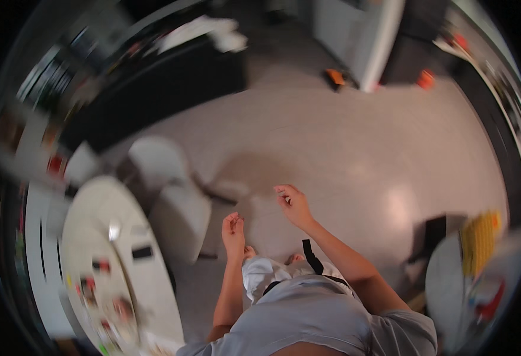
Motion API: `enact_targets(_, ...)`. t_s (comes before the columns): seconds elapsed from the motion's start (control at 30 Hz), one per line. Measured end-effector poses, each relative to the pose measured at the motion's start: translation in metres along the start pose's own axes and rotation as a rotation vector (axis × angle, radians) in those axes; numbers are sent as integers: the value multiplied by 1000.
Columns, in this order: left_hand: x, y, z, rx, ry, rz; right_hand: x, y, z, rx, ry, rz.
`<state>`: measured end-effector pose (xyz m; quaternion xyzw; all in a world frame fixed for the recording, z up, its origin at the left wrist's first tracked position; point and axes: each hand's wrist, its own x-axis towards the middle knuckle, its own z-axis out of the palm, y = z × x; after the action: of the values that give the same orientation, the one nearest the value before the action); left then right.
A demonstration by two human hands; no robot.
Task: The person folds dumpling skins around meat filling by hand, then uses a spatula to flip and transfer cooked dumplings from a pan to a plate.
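Both hands hover in front of my body above the grey floor (353, 164). My left hand (232, 231) has loosely curled fingers and nothing visible in it; a white chair (182, 218) is the thing nearest to it. Farther forward is my right hand (293, 205), with a gap between thumb and fingers and nothing seen in the grip. It touches nothing. A black strap (313, 258) hangs from my waist over the white trousers (262, 276).
On the left stands a round white table (156, 285) bearing a dark phone-like object (142, 252) and several small items. A black counter (167, 84) runs behind the chair. An orange-and-black object (335, 78) lies by a white panel (378, 49). At right, a yellow object (480, 240) rests by another table (445, 280).
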<state>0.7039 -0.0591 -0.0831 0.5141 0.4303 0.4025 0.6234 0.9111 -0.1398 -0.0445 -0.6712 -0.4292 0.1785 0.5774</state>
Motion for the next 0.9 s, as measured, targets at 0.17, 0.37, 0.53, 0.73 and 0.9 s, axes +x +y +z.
enact_targets(0.17, 58, 8, 265, 113, -432, -7, 51, 98, -216, 7, 466, 224)
enact_targets(0.37, 135, -84, 557, 198, -691, -143, 113, 265, -463, 171, 773, 302)
enact_targets(0.53, 163, -93, 776, 231, -768, -159, 122, 346, -641, 84, 932, 532)
enact_targets(0.73, 198, -81, 910, 68, -699, -130, 262, 367, -750, 29, 748, 481)
enact_targets(0.9, 217, -76, 863, -32, -379, 34, 390, 360, -698, -19, 209, 200)
